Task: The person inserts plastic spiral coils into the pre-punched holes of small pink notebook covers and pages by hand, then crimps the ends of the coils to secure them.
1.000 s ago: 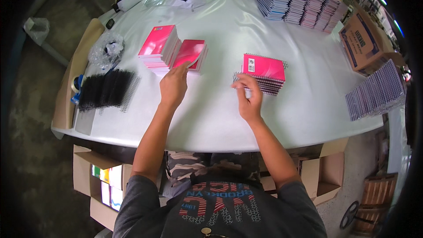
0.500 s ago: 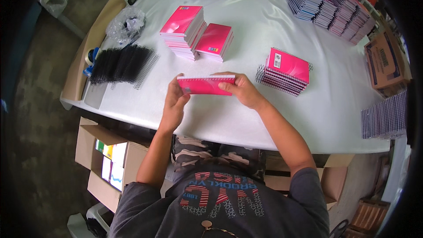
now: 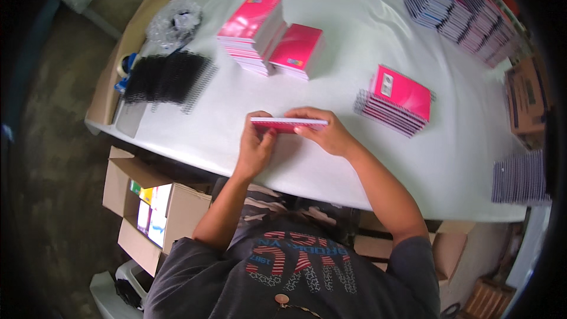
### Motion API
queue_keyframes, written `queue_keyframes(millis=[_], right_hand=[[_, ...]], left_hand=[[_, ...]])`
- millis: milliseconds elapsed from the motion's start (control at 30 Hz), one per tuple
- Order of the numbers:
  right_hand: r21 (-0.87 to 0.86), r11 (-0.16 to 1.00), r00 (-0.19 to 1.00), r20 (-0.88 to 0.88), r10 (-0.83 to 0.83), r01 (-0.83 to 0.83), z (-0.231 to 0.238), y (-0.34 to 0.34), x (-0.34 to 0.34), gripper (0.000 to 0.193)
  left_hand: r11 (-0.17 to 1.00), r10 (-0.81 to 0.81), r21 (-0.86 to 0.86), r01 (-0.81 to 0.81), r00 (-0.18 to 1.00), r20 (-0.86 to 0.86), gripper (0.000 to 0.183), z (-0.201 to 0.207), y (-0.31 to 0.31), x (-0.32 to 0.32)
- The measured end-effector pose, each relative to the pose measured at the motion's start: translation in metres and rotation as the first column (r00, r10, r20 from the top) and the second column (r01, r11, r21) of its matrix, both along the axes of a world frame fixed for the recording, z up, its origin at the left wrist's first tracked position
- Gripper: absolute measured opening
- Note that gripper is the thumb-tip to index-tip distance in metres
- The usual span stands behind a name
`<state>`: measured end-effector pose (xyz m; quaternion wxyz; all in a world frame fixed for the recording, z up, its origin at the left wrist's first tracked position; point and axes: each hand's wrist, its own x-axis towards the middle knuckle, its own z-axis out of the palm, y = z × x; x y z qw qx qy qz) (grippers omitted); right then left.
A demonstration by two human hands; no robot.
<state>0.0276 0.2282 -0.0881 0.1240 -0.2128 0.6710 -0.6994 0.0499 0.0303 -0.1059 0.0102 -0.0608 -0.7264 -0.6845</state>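
Between both hands, just above the near part of the table, a pink-covered notebook [image 3: 282, 126] is held on edge. Its white page edge faces up, with a row of holes just below it. My left hand [image 3: 255, 149] grips its left end, thumb on the pink cover. At the other end, my right hand [image 3: 328, 134] pinches it with the thumb in front and the fingers behind. Beyond them stand a tall stack of pink notebooks [image 3: 251, 20] and a shorter stack [image 3: 298, 46]. To the right lies a pile of spiral-bound pink notebooks [image 3: 404, 94].
Black spiral coils [image 3: 168, 80] lie at the left, near a plastic bag [image 3: 174, 23] and a blue tape dispenser [image 3: 124, 74]. Bound notebooks [image 3: 440, 12] fill the far right, with a cardboard box [image 3: 525, 97] at the edge. An open carton [image 3: 189, 210] sits below the table.
The notebook has tipped so its cover shows less and its page edge more. Both hands have come slightly nearer to me with it. The whole view has shifted a little.
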Motion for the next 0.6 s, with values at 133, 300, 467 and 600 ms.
queue_keyframes(millis=[133, 300, 467, 600], right_hand=[[0.021, 1.000, 0.998, 0.068, 0.002, -0.004, 0.007, 0.000, 0.004, 0.029], [0.078, 0.996, 0.999, -0.011, 0.038, -0.037, 0.007, 0.001, 0.005, 0.031], [0.081, 0.997, 1.000, 0.004, -0.018, 0.018, 0.008, 0.009, 0.004, 0.031], [0.149, 0.987, 0.995, -0.093, -0.041, 0.055, 0.008, 0.010, 0.004, 0.031]], left_hand=[[0.994, -0.046, -0.099, 0.041, 0.997, -0.058, 0.025, -0.001, -0.004, -0.003], [0.989, -0.080, -0.133, 0.070, 0.994, -0.073, 0.026, 0.003, -0.008, 0.001], [0.760, -0.130, -0.650, -0.011, 0.977, -0.169, 0.028, 0.025, -0.019, -0.027], [0.436, 0.078, -0.740, -0.513, 0.840, -0.537, 0.027, 0.028, -0.072, -0.100]])
